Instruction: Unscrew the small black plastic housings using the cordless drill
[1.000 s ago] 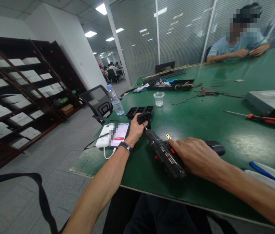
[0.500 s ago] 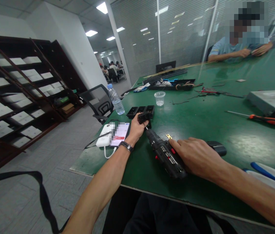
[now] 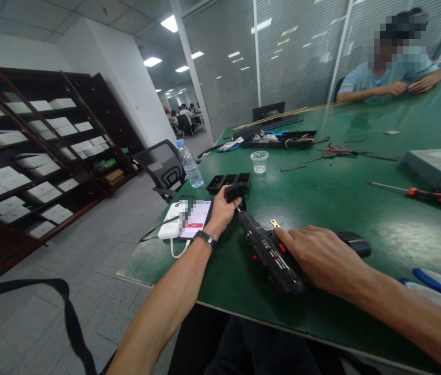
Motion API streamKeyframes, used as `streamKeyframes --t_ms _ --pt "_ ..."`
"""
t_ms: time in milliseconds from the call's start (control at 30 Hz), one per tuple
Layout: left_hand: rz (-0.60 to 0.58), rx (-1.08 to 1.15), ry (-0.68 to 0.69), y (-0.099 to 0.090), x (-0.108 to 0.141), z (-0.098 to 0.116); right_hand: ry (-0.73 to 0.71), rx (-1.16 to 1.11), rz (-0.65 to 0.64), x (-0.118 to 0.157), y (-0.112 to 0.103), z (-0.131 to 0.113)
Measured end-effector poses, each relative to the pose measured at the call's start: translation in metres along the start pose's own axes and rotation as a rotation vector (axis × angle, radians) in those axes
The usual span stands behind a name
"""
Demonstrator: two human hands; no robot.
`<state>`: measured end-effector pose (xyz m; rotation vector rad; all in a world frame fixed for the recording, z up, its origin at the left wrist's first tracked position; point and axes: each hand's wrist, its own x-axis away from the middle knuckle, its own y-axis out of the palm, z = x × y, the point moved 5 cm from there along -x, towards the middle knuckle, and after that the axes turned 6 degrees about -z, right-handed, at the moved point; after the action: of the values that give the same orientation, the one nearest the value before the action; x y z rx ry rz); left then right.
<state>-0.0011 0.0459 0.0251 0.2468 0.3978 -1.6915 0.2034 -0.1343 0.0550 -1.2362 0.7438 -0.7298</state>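
Note:
My left hand (image 3: 223,208) is closed round a small black plastic part (image 3: 234,192), held up over the green table. The bit of a black and red power drill (image 3: 273,255) points at this part, beside my left fingers; whether it touches is too small to tell. My right hand (image 3: 317,252) grips the drill, its fingers mostly hidden behind the tool. A small brass-coloured plate with holes (image 3: 275,223) shows just beyond my right fingertips. Behind my left hand stands a black compartment tray (image 3: 228,181).
Left of my hands lie a white power bank (image 3: 170,221) and a phone (image 3: 196,219). A water bottle (image 3: 190,165) and clear cup (image 3: 259,162) stand farther back. A screwdriver (image 3: 435,196) lies at the right. Across the table sits a person (image 3: 384,86).
The whole view has shifted slightly, so everything appears a little lower and to the right. Both hands keep their holds, and the drill still points at the black part.

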Motion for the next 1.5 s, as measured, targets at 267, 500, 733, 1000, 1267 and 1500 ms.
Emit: streamKeyframes --t_ms 267,500,733,1000,1267,1500 --pt "-0.004 -0.002 0.013 -0.0016 -0.0018 -0.0036 0.012 0.007 -0.007 -0.0004 -0.0001 -0.0004" --pt "0.000 -0.031 0.027 -0.0018 -0.0017 -0.0013 0.010 -0.003 -0.016 -0.0010 -0.0012 -0.0007" --pt "-0.001 -0.022 0.017 -0.0016 -0.0019 -0.0015 0.007 -0.018 -0.014 -0.0008 -0.0028 -0.0013" --pt "-0.003 -0.008 0.020 -0.0018 -0.0028 -0.0052 0.024 -0.023 -0.014 -0.0015 0.0011 0.0000" --pt "-0.001 -0.006 0.021 -0.0018 -0.0029 -0.0051 0.026 -0.024 -0.023 -0.0013 0.0014 -0.0001" --pt "0.003 -0.019 0.031 -0.0021 -0.0023 -0.0040 0.024 -0.024 -0.030 -0.0016 0.0007 -0.0006"
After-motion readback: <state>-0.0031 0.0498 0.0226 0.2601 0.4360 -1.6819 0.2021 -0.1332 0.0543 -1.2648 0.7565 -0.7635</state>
